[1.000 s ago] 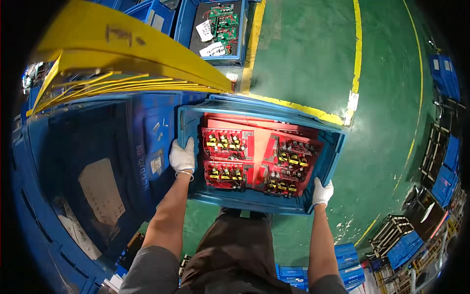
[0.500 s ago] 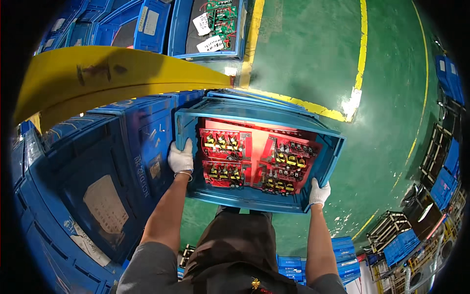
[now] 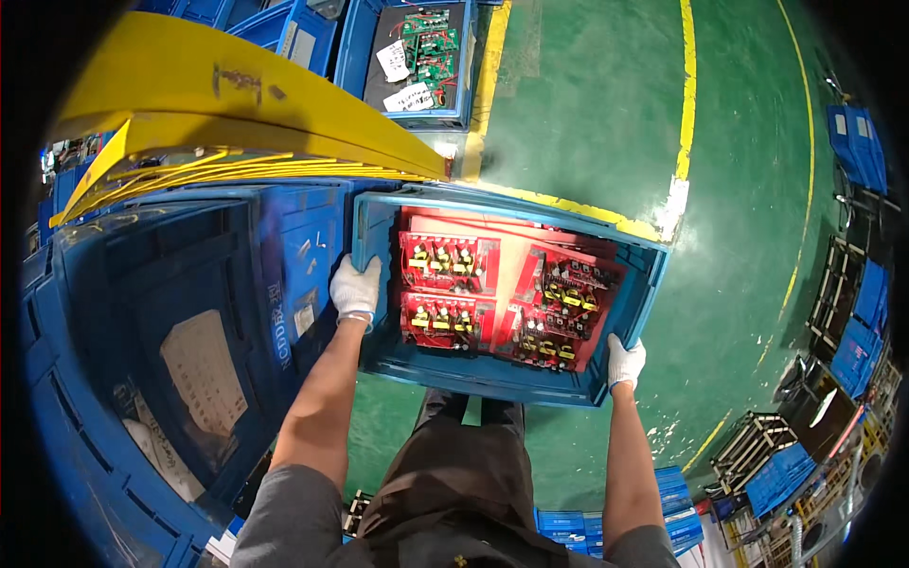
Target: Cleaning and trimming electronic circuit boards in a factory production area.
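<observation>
The left hand [image 3: 356, 288], in a white glove, grips the left wall of the blue crate [image 3: 492, 377]; the right hand [image 3: 624, 361] closes on its near right corner. Over the last second the crate has barely shifted between the hands, while the yellow beam [image 3: 237, 114] at 11 o'clock has slid across, so the person is likely walking with the load. The crate hangs over the green floor [image 3: 587, 104], long axis running from 9 to 3 o'clock, slightly dipped right, red circuit boards [image 3: 445, 284] face up.
</observation>
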A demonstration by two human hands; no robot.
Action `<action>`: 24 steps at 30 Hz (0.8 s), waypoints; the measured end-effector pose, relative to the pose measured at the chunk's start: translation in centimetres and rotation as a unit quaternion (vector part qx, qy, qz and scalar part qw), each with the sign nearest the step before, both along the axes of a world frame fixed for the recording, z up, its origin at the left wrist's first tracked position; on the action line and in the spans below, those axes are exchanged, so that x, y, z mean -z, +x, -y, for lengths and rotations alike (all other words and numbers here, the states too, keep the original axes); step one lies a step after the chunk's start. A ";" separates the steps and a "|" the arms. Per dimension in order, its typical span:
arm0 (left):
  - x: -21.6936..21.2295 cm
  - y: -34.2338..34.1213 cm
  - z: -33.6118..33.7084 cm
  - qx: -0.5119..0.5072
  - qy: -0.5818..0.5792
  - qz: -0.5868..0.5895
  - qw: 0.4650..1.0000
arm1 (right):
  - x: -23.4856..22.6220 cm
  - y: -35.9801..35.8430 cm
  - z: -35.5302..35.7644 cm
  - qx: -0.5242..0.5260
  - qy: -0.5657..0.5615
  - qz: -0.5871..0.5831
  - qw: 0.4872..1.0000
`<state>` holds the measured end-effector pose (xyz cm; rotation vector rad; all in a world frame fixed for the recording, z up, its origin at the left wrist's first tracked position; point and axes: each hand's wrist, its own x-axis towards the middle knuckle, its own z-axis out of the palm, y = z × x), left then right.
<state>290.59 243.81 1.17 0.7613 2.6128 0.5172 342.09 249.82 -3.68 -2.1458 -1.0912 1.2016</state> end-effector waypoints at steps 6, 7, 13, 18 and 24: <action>0.5 0.1 0.3 0.012 -0.051 -0.116 0.992 | -1.2 -1.6 -0.4 0.030 -0.001 -0.009 1.000; 0.2 0.3 0.0 0.007 -0.074 -0.131 0.989 | -1.2 -1.7 -0.3 0.033 -0.006 -0.006 0.999; 0.8 0.7 0.2 -0.001 -0.020 -0.089 0.996 | -0.9 -0.7 -0.3 0.017 0.002 0.045 0.999; 0.5 0.8 0.4 -0.008 0.062 -0.083 0.995 | -1.2 -0.5 -0.9 -0.009 -0.019 0.082 0.996; -1.5 1.4 5.3 0.082 0.162 -0.204 0.962 | 1.8 -1.3 -0.6 -0.078 0.022 0.116 0.990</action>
